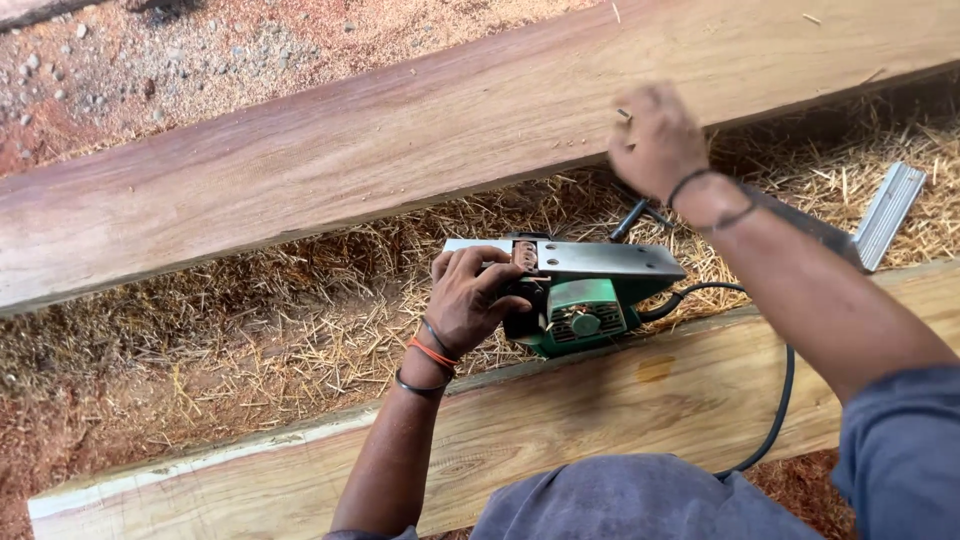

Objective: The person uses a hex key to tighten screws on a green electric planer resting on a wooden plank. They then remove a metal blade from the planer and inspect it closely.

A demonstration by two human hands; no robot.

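Observation:
A green electric planer (pixel 580 318) lies upturned on wood shavings, its flat metal sole (pixel 600 260) facing up. My left hand (pixel 466 296) grips the planer at its left end, fingers curled over the sole's edge. Black and orange bands circle that wrist. My right hand (pixel 655 140) is raised above the planer, blurred, with its fingers closed on a small metal piece (pixel 624 115). A dark tool handle (pixel 630 220) lies just under it on the shavings. The planer's black cord (pixel 775 410) runs down to the right.
A long reddish plank (pixel 300 170) crosses behind the planer. A paler plank (pixel 560 420) lies in front, near my body. A ribbed metal guide piece (pixel 888 214) rests on the shavings at right. Sawdust and gravel cover the ground at top left.

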